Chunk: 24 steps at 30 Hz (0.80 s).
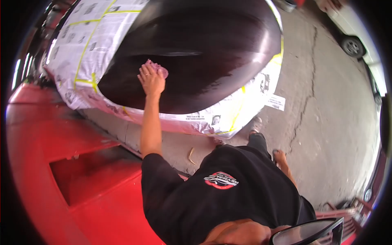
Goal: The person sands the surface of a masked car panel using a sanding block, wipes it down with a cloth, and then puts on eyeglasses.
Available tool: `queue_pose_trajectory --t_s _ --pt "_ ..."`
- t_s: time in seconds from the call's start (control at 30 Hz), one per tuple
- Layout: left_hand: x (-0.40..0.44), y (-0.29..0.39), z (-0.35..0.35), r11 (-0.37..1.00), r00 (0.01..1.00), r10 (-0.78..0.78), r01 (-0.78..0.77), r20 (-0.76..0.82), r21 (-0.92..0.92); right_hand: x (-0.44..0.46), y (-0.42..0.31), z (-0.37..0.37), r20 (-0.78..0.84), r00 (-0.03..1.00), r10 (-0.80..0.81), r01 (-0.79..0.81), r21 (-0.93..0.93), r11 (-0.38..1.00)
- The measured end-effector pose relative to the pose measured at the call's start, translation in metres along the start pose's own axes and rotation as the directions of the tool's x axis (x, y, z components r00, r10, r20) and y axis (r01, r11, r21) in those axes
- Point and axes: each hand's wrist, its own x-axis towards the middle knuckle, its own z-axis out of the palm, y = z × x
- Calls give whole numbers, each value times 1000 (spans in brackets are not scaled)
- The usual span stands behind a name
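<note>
My left hand [152, 83] lies on a crumpled pink cloth [159, 70] and presses it against a dark, glossy car hood [196, 36]. A ring shows on one finger. Wet-looking streaks mark the hood's surface towards its right edge. My right hand [280, 157] hangs low beside my right leg with its fingers curled. Something dark shows at those fingers, too small to make out. Sheets of newspaper [87, 41] held by yellow tape [93, 83] surround the hood.
A red painted panel [110, 204] with a rectangular opening stands close on my left. Cracked concrete floor [326, 122] stretches to the right, where a white vehicle [359, 24] is parked. A loose paper sheet [276, 102] sticks out by the hood's covered edge.
</note>
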Motion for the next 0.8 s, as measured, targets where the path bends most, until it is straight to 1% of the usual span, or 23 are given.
queue_pose_trajectory --t_s 0.03,0.07,0.1,0.13,0.17,0.2,0.23,0.27,0.3,0.33,0.4,0.43,0.47,0.5,0.53,0.57,0.6,0.63,0.67,0.7,0.73,0.77,0.8 --pt "0 5 7 998 997 -56 58 -45 37 16 30 12 14 1000 1 2 -174 985" --pt "1 14 13 991 989 -111 117 -93 65 14 42 3 182 963 -199 252 -340 906" --pt "1 32 10 979 984 -128 146 -127 143 12 48 1 93 996 5 10 -167 986" --pt "0 56 3 959 977 -145 178 -154 223 14 71 -8 178 932 -316 355 -282 891" --pt "3 90 -13 972 982 -156 172 -106 163 9 55 -24 233 957 -172 256 -406 877" --pt "10 132 -33 981 985 -161 167 -60 101 27 56 -34 263 945 -192 291 -414 863" --pt "7 177 -45 994 997 -71 71 2 -85 49 81 -36 388 896 -216 393 -466 793" --pt "-6 215 -28 989 982 71 -93 -177 -119 67 93 -43 504 836 -218 489 -502 714" --pt "-14 250 -26 959 967 202 -228 -154 -170 86 84 -55 520 826 -220 506 -507 698" --pt "-26 273 -14 916 940 329 -340 -87 -213 107 73 -67 534 833 -142 472 -553 687" --pt "-48 282 15 814 854 514 -515 -80 -267 139 35 -84 556 828 -70 458 -600 655" --pt "-48 269 26 741 796 601 -586 -65 -329 156 11 -92 310 937 -164 301 -474 827" --pt "-43 250 23 656 727 685 -647 -54 -389 171 -7 -89 36 984 -177 180 -261 948" --pt "-28 225 23 652 683 729 -712 -40 -261 181 -23 -82 51 980 -190 197 -260 945" --pt "3 197 4 689 716 697 -682 -34 -244 197 -23 -79 -51 973 -226 203 -282 938" --pt "32 164 -38 771 828 560 -531 -22 -352 202 -22 -74 -161 954 -254 197 -303 932" --pt "53 128 -51 850 878 465 -478 -110 -221 186 -25 -71 -72 961 -268 228 -342 911" --pt "83 80 -50 919 926 374 -363 50 -153 165 -26 -71 7 961 -277 259 -385 886" --pt "92 27 -42 970 975 220 -223 -45 -93 141 -29 -67 50 977 -206 208 -436 876" --pt "107 -50 -17 987 990 142 -141 13 -83 129 -13 -53 58 993 -102 116 -395 911" --pt "104 -97 -19 997 993 77 -75 -93 23 95 -32 -44 32 993 110 -88 -397 913" --pt "108 -134 -23 997 999 -33 33 -8 67 55 -57 -44 95 977 192 -148 -343 927" --pt "111 -173 -3 995 994 -46 54 -95 85 35 -55 -33 77 973 218 -183 -314 932"
